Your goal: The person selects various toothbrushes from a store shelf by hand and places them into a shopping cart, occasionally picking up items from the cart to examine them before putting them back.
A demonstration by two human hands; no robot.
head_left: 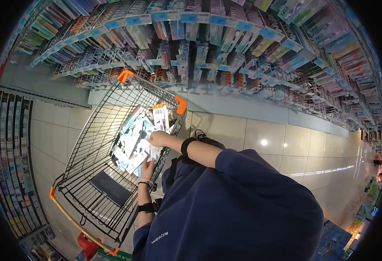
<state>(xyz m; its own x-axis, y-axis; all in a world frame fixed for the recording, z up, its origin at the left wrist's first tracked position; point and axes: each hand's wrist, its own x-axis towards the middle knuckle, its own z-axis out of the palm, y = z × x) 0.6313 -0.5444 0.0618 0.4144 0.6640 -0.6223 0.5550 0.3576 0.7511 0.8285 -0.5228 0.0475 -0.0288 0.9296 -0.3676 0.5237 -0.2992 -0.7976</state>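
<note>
A black wire shopping cart [79, 150] with orange corners stands in front of me, holding a heap of packaged goods [132, 141] that is mostly washed out by bright light. My left hand [147, 168] reaches in from the near side, with its fingers closed at the edge of a white and blue package [136, 162]. Above it, my right hand [158, 138] is over the heap with its fingers curled together. Glare hides what lies between those fingertips. Beyond the right hand, an orange and white package [159, 114] leans at the cart's end.
Shelves [165, 16] of hanging packages, with blue price tags, curve along the far side and right. Another shelf rack [13, 161] stands at the left. Tiled floor [265, 135] runs off to the right. Something red [88, 245] is below the cart handle [76, 222].
</note>
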